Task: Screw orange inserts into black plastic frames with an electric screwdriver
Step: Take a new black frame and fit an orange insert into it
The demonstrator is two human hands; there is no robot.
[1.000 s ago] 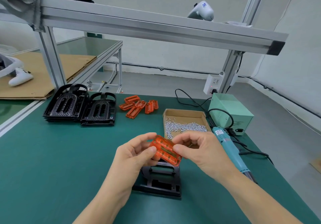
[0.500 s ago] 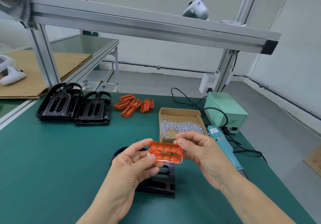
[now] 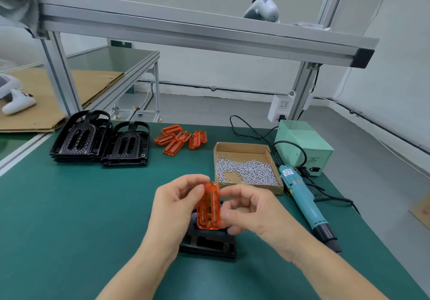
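Note:
An orange insert (image 3: 208, 206) is held upright between both hands, above a black plastic frame (image 3: 209, 244) lying on the green mat. My left hand (image 3: 176, 206) pinches the insert's left edge near the top. My right hand (image 3: 251, 213) holds its right side with curled fingers. The frame is largely hidden behind my hands. A teal electric screwdriver (image 3: 304, 204) lies on the mat to the right, untouched. A cardboard box of screws (image 3: 244, 168) sits behind my hands.
Two stacks of black frames (image 3: 100, 140) stand at the back left, with several loose orange inserts (image 3: 181, 138) beside them. A pale green power box (image 3: 302, 143) with cables sits at the back right. An aluminium rail (image 3: 186, 32) crosses overhead.
The orange insert has been turned from lying flat and sideways between my hands to standing on end. Both hands shifted their hold around it, over the black frame.

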